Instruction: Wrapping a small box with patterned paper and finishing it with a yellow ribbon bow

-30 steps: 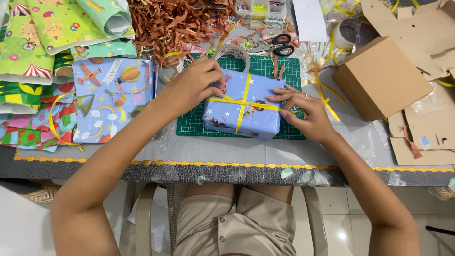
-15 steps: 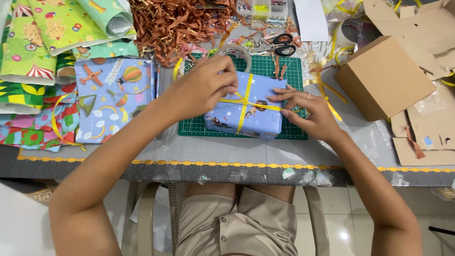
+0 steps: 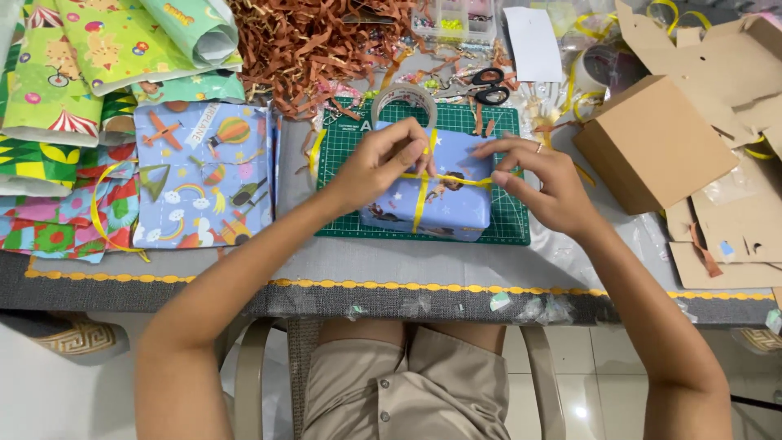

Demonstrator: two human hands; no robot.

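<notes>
Both hands have lifted off the flat of the parcel and gone to the ribbon: a second ago the left palm was pressing down on the top and the right fingers were steadying the far edge, and now the left hand [image 3: 383, 163] has its fingertips pinched on the yellow ribbon [image 3: 421, 202] right at the crossing, while the right hand [image 3: 544, 183] pinches the strand running out to the right and draws it taut. The gift box [image 3: 434, 195], wrapped in blue patterned paper, sits in the middle of the green cutting mat [image 3: 505, 220], in the same spot as before (it hasn't slid at all). So the holding-down has given way to fingertip work on the ribbon itself, which by the look of it is being tightened or tied at the cross. Just behind the left hand stands a roll of clear tape [image 3: 405, 99], with black scissors [image 3: 487, 85] beyond it and a heap of brown paper shred [image 3: 326, 45] at the back. A plain cardboard box [image 3: 652, 147] waits off to the right, and sheets of wrapping paper [image 3: 204, 175] lie to the left.
</notes>
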